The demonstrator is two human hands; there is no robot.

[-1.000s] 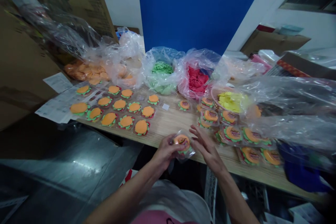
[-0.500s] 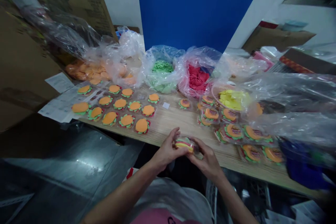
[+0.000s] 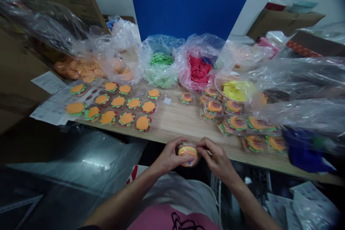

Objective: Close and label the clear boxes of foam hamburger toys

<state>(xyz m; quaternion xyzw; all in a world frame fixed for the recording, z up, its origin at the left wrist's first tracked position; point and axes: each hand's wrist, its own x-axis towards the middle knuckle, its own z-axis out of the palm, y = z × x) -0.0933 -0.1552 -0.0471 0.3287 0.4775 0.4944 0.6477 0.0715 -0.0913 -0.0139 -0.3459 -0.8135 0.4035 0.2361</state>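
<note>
**Burger toy gripped by both hands at the desk edge**

A burger-shaped foam toy [image 3: 188,153] is held between the left hand [image 3: 169,156] and the right hand [image 3: 217,158], fingers closed on its sides, just over the desk [image 3: 178,122] edge. Beyond, unwrapped burgers [image 3: 113,106] and wrapped burgers [image 3: 237,124] are laid out. Bags of green pieces [image 3: 161,61] and red pieces [image 3: 198,71] are seen behind.

Dim overhead light, glare on plastic bags [image 3: 293,79], stretched blurry edges, dark floor.

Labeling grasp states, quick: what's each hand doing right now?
Left hand: closed on the burger toy.
Right hand: closed on the same burger toy, from its other side.
</note>
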